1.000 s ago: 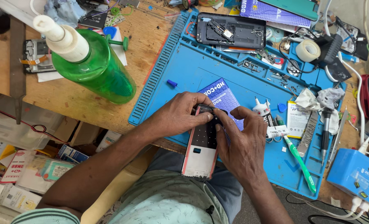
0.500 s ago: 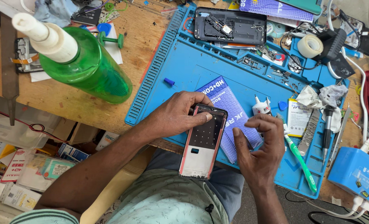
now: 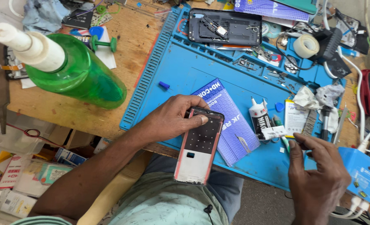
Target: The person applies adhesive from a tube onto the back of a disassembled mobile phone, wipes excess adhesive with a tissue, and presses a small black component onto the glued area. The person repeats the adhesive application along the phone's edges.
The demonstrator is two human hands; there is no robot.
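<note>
The left hand (image 3: pixel 174 118) is gripping a phone frame (image 3: pixel 198 146) by its top end, thumb pressing on the upper edge, holding it over the near edge of the blue mat (image 3: pixel 193 71). The right hand (image 3: pixel 318 175) is pinching a green tool (image 3: pixel 285 143) at the mat's near right side, just beside a glue tube (image 3: pixel 260 118). A blue packet (image 3: pixel 230 121) is lying on the mat, partly under the frame.

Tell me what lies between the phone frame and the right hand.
In the head view, a blue booklet on the blue mat lies between the phone frame and right hand.
</note>
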